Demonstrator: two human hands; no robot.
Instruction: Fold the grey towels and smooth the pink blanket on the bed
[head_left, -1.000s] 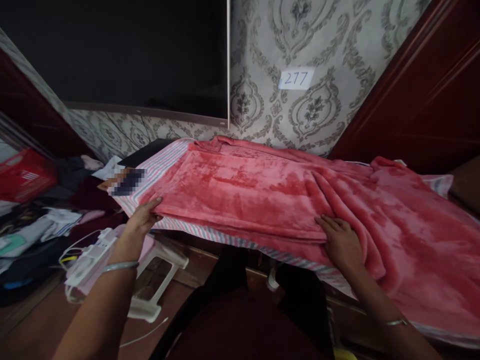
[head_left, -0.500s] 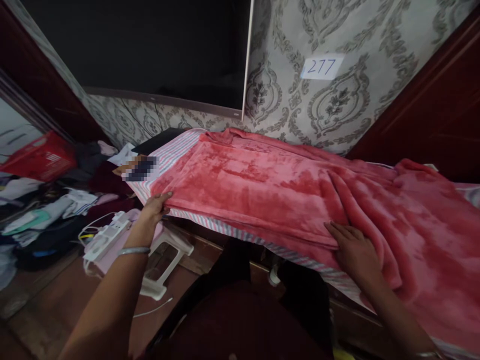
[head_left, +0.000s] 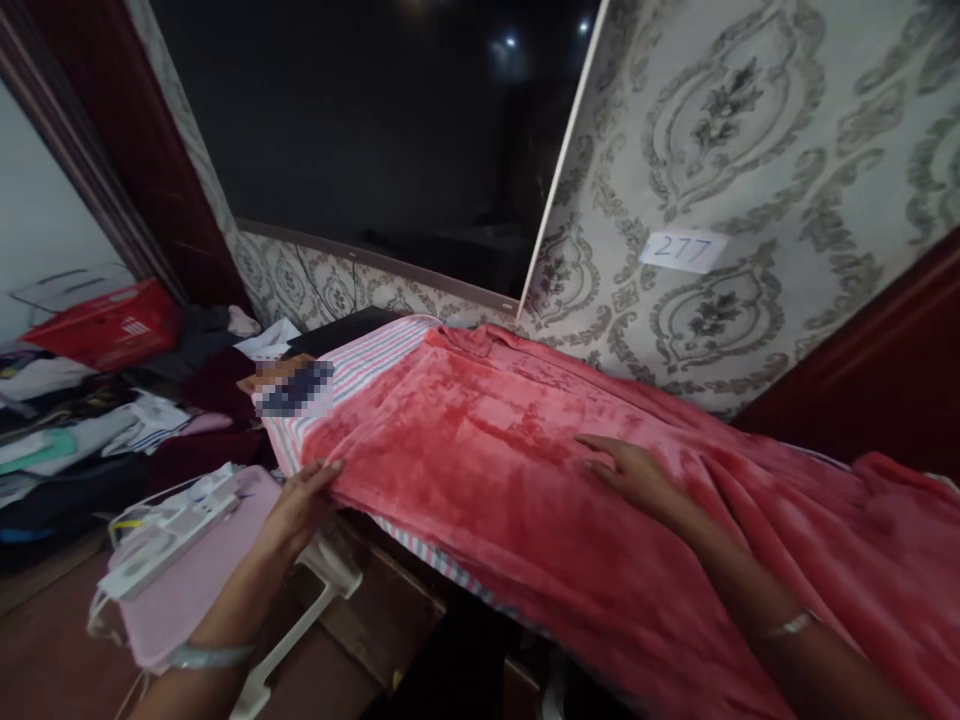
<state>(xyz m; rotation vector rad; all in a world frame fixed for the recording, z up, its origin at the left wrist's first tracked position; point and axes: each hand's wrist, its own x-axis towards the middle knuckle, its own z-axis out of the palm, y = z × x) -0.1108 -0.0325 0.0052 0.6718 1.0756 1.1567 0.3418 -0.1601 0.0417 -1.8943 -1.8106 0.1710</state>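
Observation:
A plush red-pink blanket [head_left: 465, 470] lies spread along a long surface, over a striped cloth [head_left: 382, 355] that shows at its left end and along the front edge. At the near left corner, my left hand [head_left: 304, 500] pinches the blanket's edge between thumb and fingers. My right hand [head_left: 626, 470] reaches across the blanket's middle, fingers stretched out and apart just over or on the pile; whether it touches I cannot tell. To the right, the blanket gathers in loose folds.
A large dark television [head_left: 375, 130] hangs on the patterned wall, beside a paper marked 277 [head_left: 684, 251]. Piled clothes [head_left: 142, 420] and a red bag [head_left: 112, 325] are at left. A white power strip [head_left: 172, 535] lies on a pink-topped stool [head_left: 202, 580] near my left arm.
My right hand has left the blanket's front edge and moved inward to its middle, fingers now extended. My left hand stays on the corner. The view has tilted upward.

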